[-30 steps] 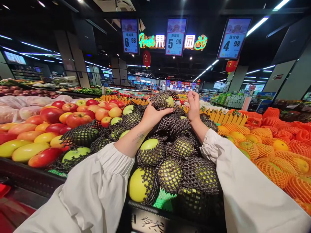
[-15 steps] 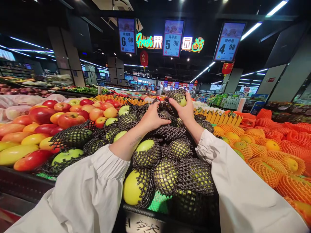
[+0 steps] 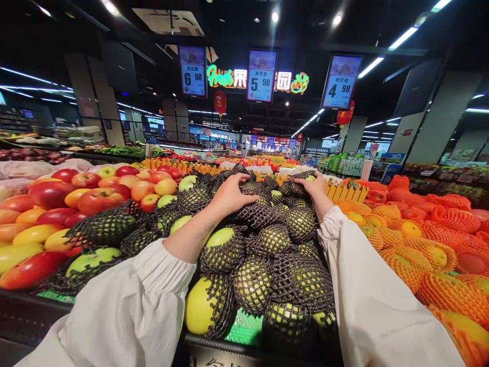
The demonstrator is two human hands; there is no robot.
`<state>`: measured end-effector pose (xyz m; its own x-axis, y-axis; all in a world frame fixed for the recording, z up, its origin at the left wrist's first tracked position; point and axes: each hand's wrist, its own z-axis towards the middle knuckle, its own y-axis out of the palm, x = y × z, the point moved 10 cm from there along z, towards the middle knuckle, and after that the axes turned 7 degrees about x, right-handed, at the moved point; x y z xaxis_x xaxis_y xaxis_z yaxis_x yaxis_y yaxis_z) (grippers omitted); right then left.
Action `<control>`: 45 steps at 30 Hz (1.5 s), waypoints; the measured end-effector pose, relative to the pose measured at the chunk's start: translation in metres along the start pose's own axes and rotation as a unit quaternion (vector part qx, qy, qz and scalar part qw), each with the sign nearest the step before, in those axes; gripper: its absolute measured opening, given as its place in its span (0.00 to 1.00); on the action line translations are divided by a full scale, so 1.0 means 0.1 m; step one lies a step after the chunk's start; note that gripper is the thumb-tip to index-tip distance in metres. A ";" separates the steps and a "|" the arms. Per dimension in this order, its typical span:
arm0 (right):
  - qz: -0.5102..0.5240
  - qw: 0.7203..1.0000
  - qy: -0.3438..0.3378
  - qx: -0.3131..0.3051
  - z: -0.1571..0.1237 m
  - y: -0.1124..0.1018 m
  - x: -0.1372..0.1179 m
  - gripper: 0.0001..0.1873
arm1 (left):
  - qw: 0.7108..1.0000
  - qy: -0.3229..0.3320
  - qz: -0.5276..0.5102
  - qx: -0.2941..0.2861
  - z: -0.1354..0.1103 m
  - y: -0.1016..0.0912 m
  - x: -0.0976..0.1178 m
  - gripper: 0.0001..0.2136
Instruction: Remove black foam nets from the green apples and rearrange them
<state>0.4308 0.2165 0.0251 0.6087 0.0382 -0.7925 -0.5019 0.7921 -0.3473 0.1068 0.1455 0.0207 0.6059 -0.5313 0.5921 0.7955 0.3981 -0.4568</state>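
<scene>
Green apples (image 3: 274, 238) in black foam nets are heaped in a display bin in front of me. Over the back left of the heap is my left hand (image 3: 232, 194), thumb and fingers apart, above netted apples and with nothing in its grasp. At the back right of the heap, my right hand (image 3: 315, 186) has its fingers around a netted green apple (image 3: 297, 187), which sits low among the others. The palm side of that hand is hidden. Nearest me, a green apple (image 3: 199, 306) shows half out of its net.
Red and yellow apples (image 3: 100, 198) lie to the left, netted oranges (image 3: 405, 261) and red-netted fruit (image 3: 443, 219) to the right. A low yellow fence (image 3: 346, 191) runs behind. Price signs (image 3: 262, 76) hang overhead. The bin's black front edge (image 3: 225, 342) is close to me.
My right hand has come down and to the right with the netted apple, from above the heap to its back right. My left hand stays nearly where it was, still open. The view has shifted slightly.
</scene>
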 end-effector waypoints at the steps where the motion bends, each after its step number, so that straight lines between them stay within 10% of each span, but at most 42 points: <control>1: -0.003 1.000 0.001 0.001 -0.01 0.00 0.03 0.45 | 1.000 0.000 0.000 0.001 0.00 0.00 0.00 0.31; 8: -0.063 0.989 -0.101 0.083 0.01 -0.22 -0.01 0.41 | 1.000 0.004 -0.006 0.006 0.00 -0.01 -0.01 0.30; 14: -0.167 0.951 -0.166 -0.201 0.06 0.46 0.27 0.40 | 1.000 0.003 -0.006 0.010 0.01 -0.01 -0.02 0.30; 20: -0.169 0.940 -0.151 -0.256 0.06 0.61 0.37 0.42 | 1.000 0.002 -0.013 0.008 0.01 -0.01 -0.02 0.29; 24: -0.177 0.961 -0.145 -0.155 0.00 0.40 0.21 0.47 | 0.999 -0.001 -0.029 0.043 0.00 -0.09 -0.01 0.21; 27: -0.148 0.964 -0.219 0.023 -0.14 0.05 -0.27 0.42 | 0.993 -0.004 -0.058 0.100 0.01 -0.19 -0.01 0.13; 30: -0.095 0.945 -0.306 0.063 -0.42 -0.02 -0.77 0.33 | 0.991 -0.003 -0.070 0.115 0.02 -0.22 -0.03 0.11; 34: -0.146 0.900 -0.381 -0.152 -0.79 0.53 -1.03 0.27 | 1.000 0.012 -0.027 0.003 0.00 -0.01 0.04 0.10; 38: -0.228 0.831 -0.342 -0.375 -1.07 1.03 -0.68 0.25 | 0.981 0.072 0.071 -0.164 -0.17 0.28 0.23 0.17; 45: -0.227 0.833 -0.331 -0.380 -0.93 0.88 -0.62 0.15 | 0.948 0.136 0.151 -0.247 -0.33 0.39 0.34 0.10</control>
<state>0.2918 0.2271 -0.0028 0.9212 0.3670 -0.1293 -0.2179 0.2112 -0.9529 0.1583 0.1178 0.0012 0.7285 -0.6479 0.2226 0.4451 0.2005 -0.8728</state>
